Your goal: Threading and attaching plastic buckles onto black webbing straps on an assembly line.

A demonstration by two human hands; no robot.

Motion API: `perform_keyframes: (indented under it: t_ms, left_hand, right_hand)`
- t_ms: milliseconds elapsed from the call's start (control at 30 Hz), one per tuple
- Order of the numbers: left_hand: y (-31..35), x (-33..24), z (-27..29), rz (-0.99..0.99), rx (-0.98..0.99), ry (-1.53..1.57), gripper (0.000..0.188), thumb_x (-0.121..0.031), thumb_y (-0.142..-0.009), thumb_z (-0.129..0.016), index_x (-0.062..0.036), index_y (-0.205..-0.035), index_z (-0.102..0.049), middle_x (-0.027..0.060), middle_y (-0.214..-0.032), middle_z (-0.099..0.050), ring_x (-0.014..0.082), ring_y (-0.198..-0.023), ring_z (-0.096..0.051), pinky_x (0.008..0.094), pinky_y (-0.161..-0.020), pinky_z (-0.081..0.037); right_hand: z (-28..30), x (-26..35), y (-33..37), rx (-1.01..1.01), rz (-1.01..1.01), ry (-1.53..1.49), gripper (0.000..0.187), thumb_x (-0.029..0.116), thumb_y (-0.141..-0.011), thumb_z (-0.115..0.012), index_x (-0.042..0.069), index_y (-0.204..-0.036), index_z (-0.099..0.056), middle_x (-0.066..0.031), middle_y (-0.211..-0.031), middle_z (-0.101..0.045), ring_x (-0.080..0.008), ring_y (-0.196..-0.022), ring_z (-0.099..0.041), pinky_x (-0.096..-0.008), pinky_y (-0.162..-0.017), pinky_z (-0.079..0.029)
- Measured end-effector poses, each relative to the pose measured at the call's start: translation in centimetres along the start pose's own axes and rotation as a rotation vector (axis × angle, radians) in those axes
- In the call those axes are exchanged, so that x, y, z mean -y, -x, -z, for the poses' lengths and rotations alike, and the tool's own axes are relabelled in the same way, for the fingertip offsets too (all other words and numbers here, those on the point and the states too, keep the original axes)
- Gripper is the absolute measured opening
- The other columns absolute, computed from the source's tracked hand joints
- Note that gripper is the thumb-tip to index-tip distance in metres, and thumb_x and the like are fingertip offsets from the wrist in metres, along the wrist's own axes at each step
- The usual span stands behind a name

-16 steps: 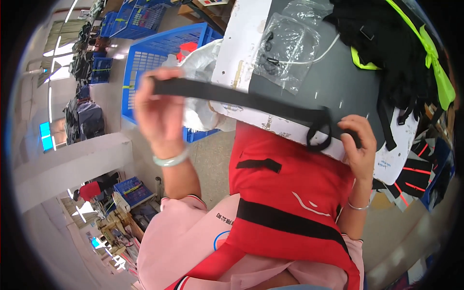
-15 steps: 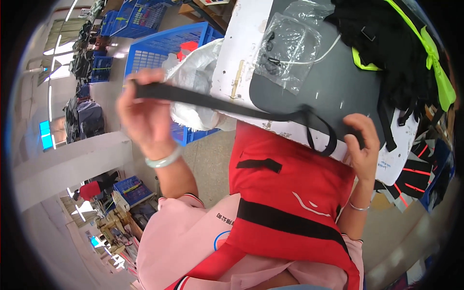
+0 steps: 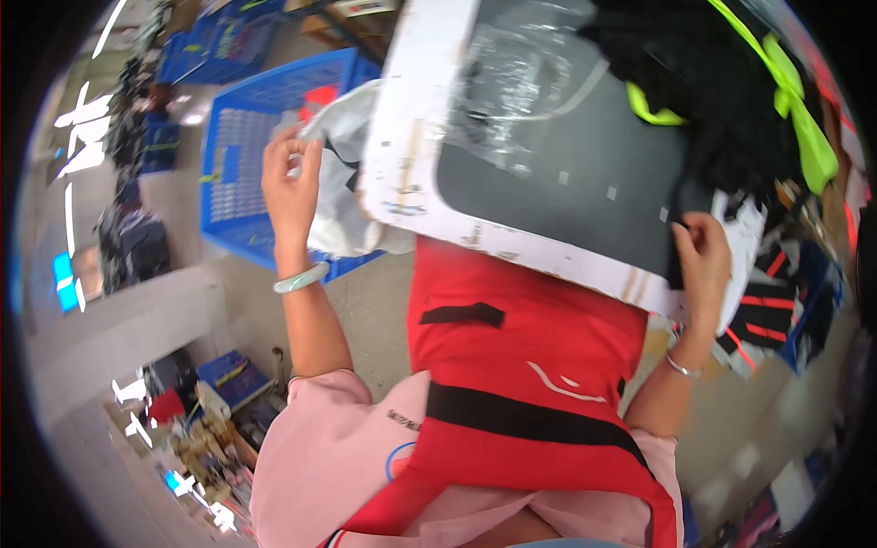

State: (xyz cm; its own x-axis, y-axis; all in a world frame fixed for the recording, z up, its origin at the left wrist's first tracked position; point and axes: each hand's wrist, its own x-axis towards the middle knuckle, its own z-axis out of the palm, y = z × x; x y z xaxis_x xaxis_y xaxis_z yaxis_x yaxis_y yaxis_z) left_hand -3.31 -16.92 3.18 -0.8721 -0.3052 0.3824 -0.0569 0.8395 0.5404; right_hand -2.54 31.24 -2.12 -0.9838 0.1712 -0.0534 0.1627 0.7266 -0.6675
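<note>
Black strap end [image 3: 678,239] under right fingers [image 3: 692,239]

White-edged work table [image 3: 429,196] with dark grey mat top [image 3: 585,183] spans between both hands. Clear plastic bag [image 3: 521,82] lies on mat, up and right of left hand [image 3: 290,187]. Heap of black fabric [image 3: 694,82] with neon-green straps [image 3: 786,100] above right hand [image 3: 702,260], on table's far end. Right-hand fingers rest at near table edge. Concrete floor [image 3: 365,301] below carries blue plastic crate [image 3: 265,137], just behind left hand.
</note>
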Motion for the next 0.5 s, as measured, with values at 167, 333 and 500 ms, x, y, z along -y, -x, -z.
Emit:
perform_keyframes:
  t_ms: [167, 333, 500]
  left_hand:
    - [3.6, -5.5, -5.0, -0.053, 0.200, 0.325, 0.008, -0.006, -0.081, -0.066, -0.0026, -0.088, -0.063, 0.0087, -0.102, -0.062, 0.0139, -0.088, -0.058, 0.0254, -0.071, -0.045]
    - [8.0, -15.7, -11.9, -0.115, 0.736, 0.661, 0.015, -0.009, -0.081, -0.067, 0.0004, -0.091, -0.062, 0.0087, -0.083, -0.063, 0.0125, -0.068, -0.059, 0.0247, -0.061, -0.048]
    - [10.9, -19.1, -15.3, 0.156, 0.927, 0.881, 0.026, -0.003, -0.085, -0.062, 0.0036, -0.110, -0.057, 0.0080, -0.098, -0.064, 0.0122, -0.089, -0.061, 0.0263, -0.077, -0.050]
  right_hand:
    - [-1.0, 1.9, -0.2, -0.052, 0.083, 0.133, 0.029, 0.016, -0.073, -0.071, 0.004, -0.095, -0.058, -0.0106, -0.093, -0.058, -0.0270, -0.081, -0.059, -0.0347, -0.070, -0.047]
    - [-1.6, 1.8, -0.9, 0.171, -0.037, 0.047, 0.026, 0.014, -0.077, -0.069, 0.002, -0.097, -0.056, -0.0076, -0.082, -0.061, -0.0189, -0.065, -0.058, -0.0301, -0.060, -0.046]
    - [-2.5, 4.0, -0.5, 0.397, -0.216, -0.934, 0.029, 0.010, -0.085, -0.064, -0.001, -0.110, -0.055, 0.0012, -0.079, -0.057, -0.0027, -0.062, -0.050, -0.0160, -0.054, -0.040]
